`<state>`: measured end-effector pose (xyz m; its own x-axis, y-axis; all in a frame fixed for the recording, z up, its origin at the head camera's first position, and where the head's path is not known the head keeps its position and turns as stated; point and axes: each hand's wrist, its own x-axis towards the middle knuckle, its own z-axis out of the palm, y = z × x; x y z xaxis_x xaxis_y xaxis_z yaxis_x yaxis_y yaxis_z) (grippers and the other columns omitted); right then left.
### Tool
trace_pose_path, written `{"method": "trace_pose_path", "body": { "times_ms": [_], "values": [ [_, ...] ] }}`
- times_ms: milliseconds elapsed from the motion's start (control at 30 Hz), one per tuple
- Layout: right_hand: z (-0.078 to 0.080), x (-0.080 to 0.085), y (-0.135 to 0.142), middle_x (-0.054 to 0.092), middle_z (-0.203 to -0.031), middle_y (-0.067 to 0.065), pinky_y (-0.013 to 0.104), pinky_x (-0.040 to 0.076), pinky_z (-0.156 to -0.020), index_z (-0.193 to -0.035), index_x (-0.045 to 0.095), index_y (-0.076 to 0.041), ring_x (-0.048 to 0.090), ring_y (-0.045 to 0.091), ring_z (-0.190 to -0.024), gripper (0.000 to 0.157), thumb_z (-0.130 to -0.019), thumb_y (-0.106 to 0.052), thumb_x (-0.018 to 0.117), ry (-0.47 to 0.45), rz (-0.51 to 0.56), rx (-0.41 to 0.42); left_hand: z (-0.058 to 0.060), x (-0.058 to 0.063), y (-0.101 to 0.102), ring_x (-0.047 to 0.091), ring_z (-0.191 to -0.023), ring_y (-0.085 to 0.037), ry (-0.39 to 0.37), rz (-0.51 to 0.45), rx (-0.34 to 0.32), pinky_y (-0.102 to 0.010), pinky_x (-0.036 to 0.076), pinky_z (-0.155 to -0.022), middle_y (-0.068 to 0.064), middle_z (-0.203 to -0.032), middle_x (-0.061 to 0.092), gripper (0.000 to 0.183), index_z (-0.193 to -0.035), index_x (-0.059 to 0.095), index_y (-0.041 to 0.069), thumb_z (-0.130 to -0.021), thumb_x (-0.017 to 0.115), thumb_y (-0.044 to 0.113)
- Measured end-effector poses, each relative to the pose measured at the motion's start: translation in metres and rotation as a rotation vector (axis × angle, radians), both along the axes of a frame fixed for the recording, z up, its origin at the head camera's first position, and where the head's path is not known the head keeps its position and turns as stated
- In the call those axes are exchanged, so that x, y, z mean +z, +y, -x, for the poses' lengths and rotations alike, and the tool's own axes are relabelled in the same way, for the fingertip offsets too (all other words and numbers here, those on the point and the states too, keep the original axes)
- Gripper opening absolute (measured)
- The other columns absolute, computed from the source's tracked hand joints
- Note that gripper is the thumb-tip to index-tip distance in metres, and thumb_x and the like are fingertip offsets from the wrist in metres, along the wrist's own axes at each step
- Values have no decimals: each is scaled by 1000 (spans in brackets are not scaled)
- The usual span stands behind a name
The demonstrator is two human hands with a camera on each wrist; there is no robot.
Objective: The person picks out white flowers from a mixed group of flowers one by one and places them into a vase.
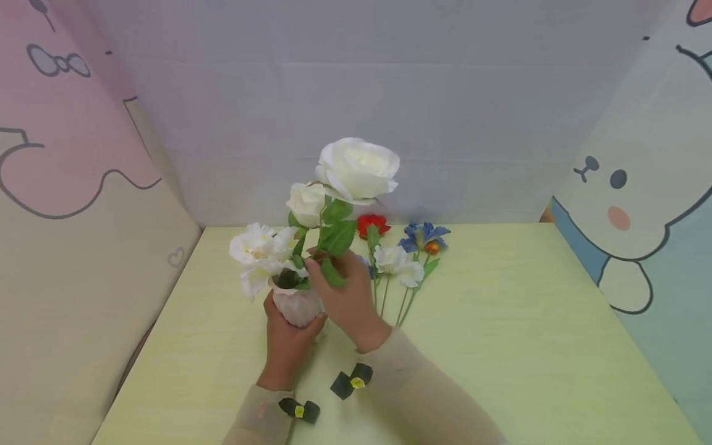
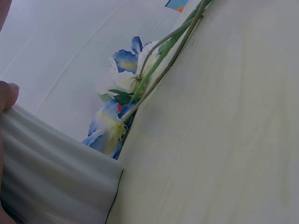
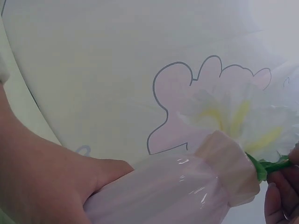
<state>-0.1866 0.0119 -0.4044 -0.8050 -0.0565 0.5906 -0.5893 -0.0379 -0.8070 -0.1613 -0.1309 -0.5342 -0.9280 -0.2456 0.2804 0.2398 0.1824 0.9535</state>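
Observation:
My left hand (image 1: 288, 343) grips a white ribbed vase (image 1: 297, 307) low on its body, thumb on the right side. The vase, large in the right wrist view, has a wavy rim (image 3: 229, 168). White ruffled flowers (image 1: 258, 250) lean out of its left side. Above the rim, my right hand (image 1: 347, 293) pinches the green stem of a white rose spray, with one large bloom (image 1: 358, 170), a smaller bloom (image 1: 308, 204) and green leaves (image 1: 337, 238). The stem's lower end is hidden. Fingertips (image 3: 280, 193) of the right hand show beside the rim in the right wrist view.
Right of the vase, several loose flowers lie on the pale yellow table (image 1: 500, 346): a red one (image 1: 372, 225), a blue one (image 1: 421, 237), a white one (image 1: 397, 264) and a small orange one (image 1: 432, 247). Cloth panels (image 1: 367, 99) stand behind and at both sides.

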Motion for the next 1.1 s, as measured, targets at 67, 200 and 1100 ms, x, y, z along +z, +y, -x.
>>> {"method": "trace_pose_path", "body": {
  "times_ms": [67, 200, 1100],
  "values": [
    [0, 3, 0, 72, -102, 7, 35, 55, -80, -115, 68, -3, 67, 19, -91, 19, -98, -13, 71, 19, -25, -18, 0, 0, 0, 55, -108, -22, -7, 11, 7, -23, 42, -92, -11, -131, 53, 104, -150, 26, 10, -72, 94, 12],
    [1, 6, 0, 72, -105, 10, 35, 56, -78, -112, 67, 0, 68, 19, -92, 21, -98, -14, 70, 30, -43, -37, -1, 1, 0, 57, -95, -23, -28, 62, 37, -27, 46, -81, -11, -114, 58, 88, -137, 36, 5, -71, 94, 13],
    [7, 9, 8, 71, -110, 21, 40, 55, -93, -123, 65, 7, 71, 27, -106, 25, -98, 4, 66, 24, -14, 196, 0, 1, 0, 60, -88, -21, 2, 102, 54, -27, 48, -78, -9, -102, 63, 69, -121, 50, 1, -70, 95, 11]
  ]
}}
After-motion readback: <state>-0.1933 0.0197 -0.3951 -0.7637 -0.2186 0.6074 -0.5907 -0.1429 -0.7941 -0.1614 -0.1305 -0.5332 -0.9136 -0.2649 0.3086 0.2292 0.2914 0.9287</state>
